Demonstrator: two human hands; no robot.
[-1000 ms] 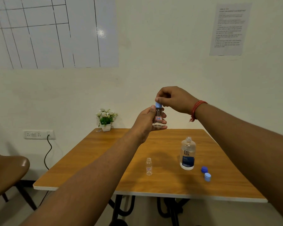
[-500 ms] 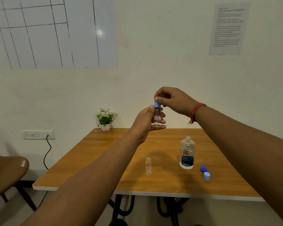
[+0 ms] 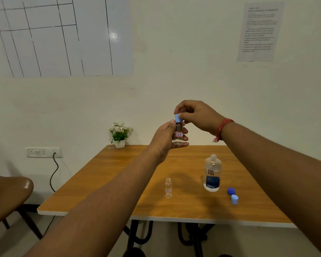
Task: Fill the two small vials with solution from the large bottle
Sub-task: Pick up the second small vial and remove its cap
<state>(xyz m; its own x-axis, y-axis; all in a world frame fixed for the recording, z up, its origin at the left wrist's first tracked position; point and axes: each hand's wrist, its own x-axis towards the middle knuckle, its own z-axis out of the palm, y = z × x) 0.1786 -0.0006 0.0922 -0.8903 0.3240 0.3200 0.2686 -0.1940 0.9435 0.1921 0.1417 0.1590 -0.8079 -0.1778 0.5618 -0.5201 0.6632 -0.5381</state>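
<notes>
My left hand grips a small clear vial with a red-edged label, held upright above the table's far side. My right hand pinches the light blue cap sitting on that vial's top. A second small vial stands uncapped on the wooden table. The large clear bottle with a blue label stands open to its right. Beside the bottle lie a dark blue cap and a light blue cap.
A small potted plant stands at the table's far left corner. A brown chair is at the left, below a wall socket with a cable. A sheet of paper hangs on the wall.
Both hands stay at the raised vial. My right hand's fingers have shifted slightly around the blue cap; the items on the table have not moved.
</notes>
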